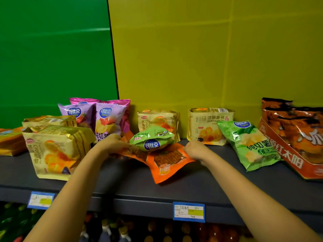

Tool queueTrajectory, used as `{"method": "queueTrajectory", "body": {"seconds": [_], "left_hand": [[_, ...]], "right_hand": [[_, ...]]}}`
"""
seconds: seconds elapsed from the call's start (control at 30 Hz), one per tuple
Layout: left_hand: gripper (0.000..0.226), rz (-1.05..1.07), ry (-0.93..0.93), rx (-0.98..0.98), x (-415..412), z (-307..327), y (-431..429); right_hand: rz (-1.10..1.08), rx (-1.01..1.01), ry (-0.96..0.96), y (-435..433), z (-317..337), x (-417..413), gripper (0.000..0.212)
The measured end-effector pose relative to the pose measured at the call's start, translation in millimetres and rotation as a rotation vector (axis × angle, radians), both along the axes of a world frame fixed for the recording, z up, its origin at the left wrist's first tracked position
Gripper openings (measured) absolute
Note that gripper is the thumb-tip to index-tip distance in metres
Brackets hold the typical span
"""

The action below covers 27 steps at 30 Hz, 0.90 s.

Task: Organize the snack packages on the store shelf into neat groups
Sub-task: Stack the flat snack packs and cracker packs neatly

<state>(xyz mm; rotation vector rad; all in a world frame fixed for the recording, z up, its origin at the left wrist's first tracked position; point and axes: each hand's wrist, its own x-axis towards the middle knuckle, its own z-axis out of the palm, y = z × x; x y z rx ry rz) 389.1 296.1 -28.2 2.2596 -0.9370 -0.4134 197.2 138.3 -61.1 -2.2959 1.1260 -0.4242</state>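
Observation:
An orange flat snack packet (167,161) lies at the middle of the dark shelf (122,179). A green chip bag (152,141) rests on top of it. My left hand (111,143) grips the packet's left edge and my right hand (194,149) grips its right edge. Behind the pile stands a yellow croissant bag (157,120), with another yellow croissant bag (208,126) to its right. A second green chip bag (248,144) leans at the right. Purple chip bags (108,119) stand at the back left, beside more yellow croissant bags (54,151).
An orange-red display box (286,154) holding orange bags stands at the far right. Flat orange packets (10,140) lie at the far left. Blue price tags (188,211) hang on the shelf's front edge. Bottles (122,231) fill the shelf below. Green and yellow panels back the shelf.

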Motion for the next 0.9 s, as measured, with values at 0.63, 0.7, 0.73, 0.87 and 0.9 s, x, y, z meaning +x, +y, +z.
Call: {"method": "queueTrajectory", "body": {"seconds": [0.63,0.7,0.73,0.87,0.9], "left_hand": [[0.024,0.338,-0.315,-0.585,-93.8,5.1,89.3],[0.023,0.375,-0.249,-0.695,-107.1,0.6,109.4],[0.021,0.403,-0.234,-0.743,-113.6,-1.3,121.7],[0.009,0.524,-0.259,-0.796,-123.9,-12.0,189.3],[0.006,0.554,-0.251,-0.806,-125.1,-15.0,209.8]], "right_hand": [[-0.154,-0.595,-0.401,-14.1,71.6,-156.1,0.025],[-0.115,-0.61,-0.537,-7.1,75.9,-164.1,0.025],[-0.087,-0.597,-0.592,-2.0,77.2,-164.8,0.025],[0.11,-0.458,-0.701,24.9,72.2,-136.2,0.028],[0.151,-0.413,-0.709,35.1,68.8,-124.8,0.027]]}}
